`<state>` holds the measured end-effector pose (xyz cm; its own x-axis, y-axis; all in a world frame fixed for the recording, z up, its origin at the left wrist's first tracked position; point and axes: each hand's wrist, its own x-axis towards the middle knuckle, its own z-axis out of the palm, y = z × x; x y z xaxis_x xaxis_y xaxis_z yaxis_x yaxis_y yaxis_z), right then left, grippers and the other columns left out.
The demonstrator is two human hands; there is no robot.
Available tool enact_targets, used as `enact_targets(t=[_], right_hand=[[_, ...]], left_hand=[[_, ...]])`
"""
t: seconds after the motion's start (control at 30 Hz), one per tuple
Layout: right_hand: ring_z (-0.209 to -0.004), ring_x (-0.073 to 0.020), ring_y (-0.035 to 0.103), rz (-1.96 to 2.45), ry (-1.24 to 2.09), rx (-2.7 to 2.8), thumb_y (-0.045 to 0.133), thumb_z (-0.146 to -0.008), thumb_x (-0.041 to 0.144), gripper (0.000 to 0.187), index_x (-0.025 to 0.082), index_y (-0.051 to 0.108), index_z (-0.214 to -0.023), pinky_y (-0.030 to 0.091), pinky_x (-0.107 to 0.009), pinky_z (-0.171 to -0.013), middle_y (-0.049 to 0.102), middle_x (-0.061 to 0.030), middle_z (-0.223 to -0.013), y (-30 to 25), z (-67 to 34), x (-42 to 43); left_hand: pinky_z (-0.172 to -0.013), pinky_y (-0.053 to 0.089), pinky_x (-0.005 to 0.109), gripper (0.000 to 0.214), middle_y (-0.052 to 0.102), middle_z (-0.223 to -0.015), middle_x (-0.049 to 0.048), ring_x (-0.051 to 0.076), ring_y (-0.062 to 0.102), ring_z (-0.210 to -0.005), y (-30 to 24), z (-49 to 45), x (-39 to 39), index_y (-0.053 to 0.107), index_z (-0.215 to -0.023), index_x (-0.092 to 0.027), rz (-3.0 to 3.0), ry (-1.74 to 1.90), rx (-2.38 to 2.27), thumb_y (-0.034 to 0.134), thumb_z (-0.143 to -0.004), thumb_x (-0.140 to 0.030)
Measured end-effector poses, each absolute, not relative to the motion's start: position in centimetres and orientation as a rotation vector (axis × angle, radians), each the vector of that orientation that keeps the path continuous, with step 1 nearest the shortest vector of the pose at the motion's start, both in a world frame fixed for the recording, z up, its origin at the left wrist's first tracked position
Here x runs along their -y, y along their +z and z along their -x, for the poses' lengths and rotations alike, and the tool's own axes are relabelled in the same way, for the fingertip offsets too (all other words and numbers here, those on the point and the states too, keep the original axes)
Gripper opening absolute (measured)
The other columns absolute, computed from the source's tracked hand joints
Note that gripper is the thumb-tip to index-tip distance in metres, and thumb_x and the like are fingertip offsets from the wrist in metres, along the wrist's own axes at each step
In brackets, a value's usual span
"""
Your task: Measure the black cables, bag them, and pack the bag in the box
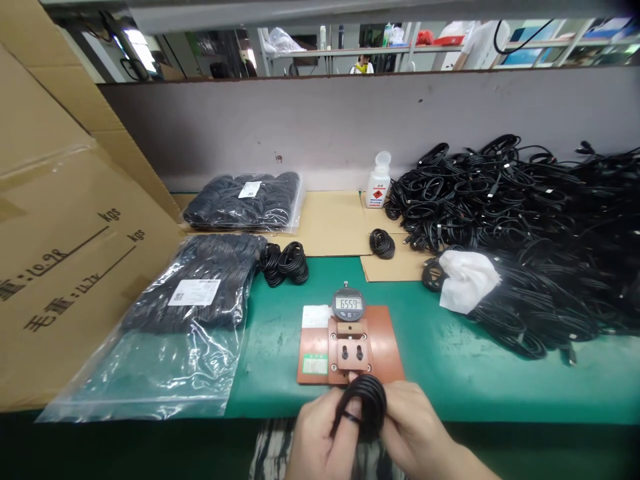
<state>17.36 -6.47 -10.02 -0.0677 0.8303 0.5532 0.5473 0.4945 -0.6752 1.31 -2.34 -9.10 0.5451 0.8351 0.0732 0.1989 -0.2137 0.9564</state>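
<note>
A coiled black cable (373,400) is held between my two hands at the front edge of the green table. My left hand (320,433) is closed around the coil's left side, its thumb by a dark tie on the loops. On the coil's right side, my right hand (413,423) grips with bent fingers. Just beyond the coil lies a reddish-brown measuring fixture (385,347) with a round digital gauge (349,303) on its far side, its display reading about 6559. The coil's near end meets the fixture's front; whether a plug sits in it is hidden.
Bagged black cable coils (195,313) lie left, with another sealed bag (245,203) behind. Loose coils (285,263) sit beside them. A cardboard box (75,267) stands far left. A white bottle (379,183), a large cable pile (500,200) and a white cloth (467,280) are right.
</note>
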Motion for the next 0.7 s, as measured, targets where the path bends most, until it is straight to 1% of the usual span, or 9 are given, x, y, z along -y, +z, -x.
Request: enact_targets(t=[0.2, 0.33, 0.37, 0.43, 0.5, 0.53, 0.57, 0.63, 0.7], right_hand=[[-0.046, -0.0119, 0.042, 1.169, 0.396, 1.746, 0.036, -0.092, 0.004, 0.026, 0.021, 0.046, -0.075, 0.031, -0.025, -0.048, 0.05, 0.0021, -0.056, -9.3, -17.4, 6.2], [-0.049, -0.014, 0.049, 1.136, 0.396, 1.815, 0.035, -0.094, 0.006, 0.026, 0.02, 0.052, -0.08, 0.035, -0.027, -0.049, 0.056, -0.001, -0.06, -8.7, -17.8, 6.6], [-0.05, -0.015, 0.052, 1.12, 0.369, 1.823, 0.035, -0.095, 0.007, 0.025, 0.019, 0.055, -0.086, 0.038, -0.027, -0.05, 0.058, -0.0019, -0.062, -8.7, -17.9, 6.9], [-0.053, -0.0155, 0.057, 1.107, 0.336, 1.755, 0.036, -0.097, 0.008, 0.026, 0.017, 0.059, -0.107, 0.044, -0.027, -0.053, 0.061, -0.0023, -0.065, -9.0, -17.8, 7.8], [-0.052, -0.0138, 0.059, 1.153, 0.431, 1.571, 0.039, -0.099, 0.01, 0.032, 0.019, 0.055, -0.125, 0.049, -0.024, -0.055, 0.061, -0.0003, -0.065, -9.6, -17.4, 8.8], [-0.051, -0.0128, 0.059, 1.172, 0.534, 1.46, 0.042, -0.101, 0.014, 0.032, 0.021, 0.054, -0.129, 0.049, -0.022, -0.054, 0.06, 0.0009, -0.064, -9.9, -17.1, 9.3], [-0.049, -0.0118, 0.058, 1.173, 0.66, 1.35, 0.045, -0.101, 0.019, 0.029, 0.022, 0.055, -0.128, 0.049, -0.021, -0.052, 0.059, 0.0019, -0.063, -10.2, -16.6, 9.7], [-0.045, -0.0098, 0.052, 1.13, 0.927, 1.158, 0.054, -0.099, 0.035, 0.023, 0.02, 0.062, -0.115, 0.044, -0.019, -0.046, 0.055, 0.0029, -0.061, -10.4, -15.7, 10.2], [-0.042, -0.0075, 0.045, 1.115, 1.142, 0.979, 0.061, -0.093, 0.048, 0.032, 0.017, 0.064, -0.097, 0.039, -0.019, -0.042, 0.051, 0.004, -0.059, -10.1, -14.8, 10.3]], left_hand=[[-0.056, 0.032, 0.024, 0.038, 0.049, -0.062, 0.0003, 0.013, 0.044, -0.057, -8.7, -1.9, 2.6, 0.051, -0.068, -0.017, -1.618, 0.786, -0.917, 0.044, -0.098, -0.039], [-0.054, 0.031, 0.024, 0.041, 0.047, -0.06, -0.0001, 0.012, 0.043, -0.056, -8.6, -1.5, 2.9, 0.053, -0.064, -0.017, -1.626, 0.83, -0.922, 0.046, -0.097, -0.04], [-0.054, 0.031, 0.024, 0.042, 0.046, -0.059, -0.0004, 0.012, 0.043, -0.055, -8.7, -1.3, 3.1, 0.052, -0.062, -0.016, -1.638, 0.837, -0.938, 0.047, -0.096, -0.041], [-0.055, 0.032, 0.023, 0.043, 0.048, -0.058, -0.0001, 0.012, 0.044, -0.054, -8.9, -0.6, 3.6, 0.054, -0.061, -0.016, -1.643, 0.849, -1.012, 0.049, -0.095, -0.043], [-0.056, 0.035, 0.023, 0.042, 0.052, -0.059, 0.0009, 0.013, 0.048, -0.056, -9.2, 0.0, 4.0, 0.058, -0.064, -0.016, -1.616, 0.853, -1.107, 0.052, -0.093, -0.046], [-0.056, 0.035, 0.022, 0.042, 0.053, -0.06, 0.0011, 0.014, 0.049, -0.057, -9.2, 0.2, 4.2, 0.059, -0.065, -0.016, -1.602, 0.85, -1.141, 0.053, -0.093, -0.047], [-0.056, 0.036, 0.022, 0.043, 0.053, -0.06, 0.001, 0.014, 0.049, -0.057, -9.2, 0.4, 4.3, 0.059, -0.065, -0.016, -1.591, 0.845, -1.156, 0.053, -0.092, -0.049], [-0.055, 0.036, 0.022, 0.044, 0.051, -0.059, 0.0003, 0.013, 0.048, -0.057, -8.9, 0.5, 4.5, 0.058, -0.063, -0.016, -1.576, 0.834, -1.133, 0.053, -0.092, -0.05], [-0.055, 0.036, 0.021, 0.045, 0.052, -0.059, 0.0002, 0.013, 0.047, -0.056, -8.4, 0.3, 4.5, 0.059, -0.064, -0.016, -1.54, 0.817, -1.096, 0.054, -0.091, -0.051]])
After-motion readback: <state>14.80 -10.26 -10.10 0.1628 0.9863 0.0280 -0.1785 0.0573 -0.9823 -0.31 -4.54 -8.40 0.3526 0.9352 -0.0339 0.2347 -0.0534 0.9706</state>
